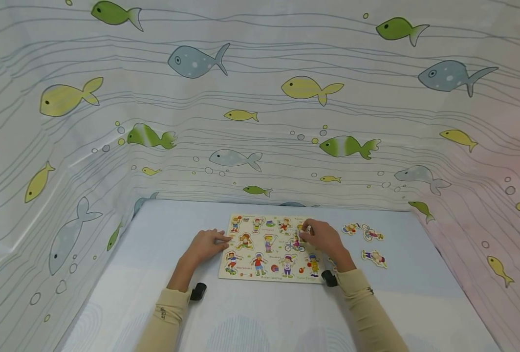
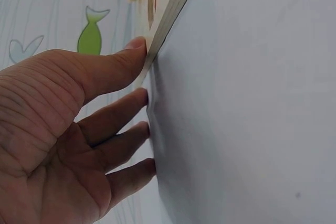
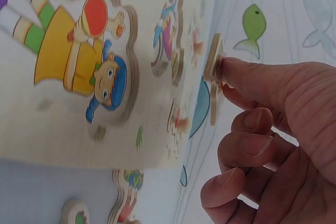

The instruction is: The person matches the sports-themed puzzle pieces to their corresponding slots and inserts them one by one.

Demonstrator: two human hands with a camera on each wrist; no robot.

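A puzzle piece (image 3: pixel 213 72) is pinched at its edge between the thumb and forefinger of the right hand (image 1: pixel 323 239), the gap closed to the piece's thickness; the other fingers are curled loosely beside it. It is held above the far right part of the wooden puzzle board (image 3: pixel 47 140), turned edge-on in the right wrist view, so its picture cannot be read; whether the board is touched by it cannot be told. By such a light hold, the piece can presumably be turned freely.

The board's left edge is touched by the thumb and forefinger of the left hand (image 1: pixel 208 247), with the remaining fingers spread rather than wrapped around anything; the board is probably being steadied by this.

Pale, smooth wood with visible layers is shown at the cut edges. The sports figures are outlined by rounded, wavy contours, and shallow matching recesses are formed in the board. At the near right corner a table-tennis girl piece (image 3: pixel 65 51) is seated, painted in yellow, blue and red.

To the right of the board, a cyclist piece (image 1: pixel 372 232) and another figure piece (image 1: pixel 374 257) are laid loose on the pale tablecloth (image 1: pixel 418 293). Beyond, the table is enclosed by a creased, fish-printed curtain (image 1: pixel 269 137).
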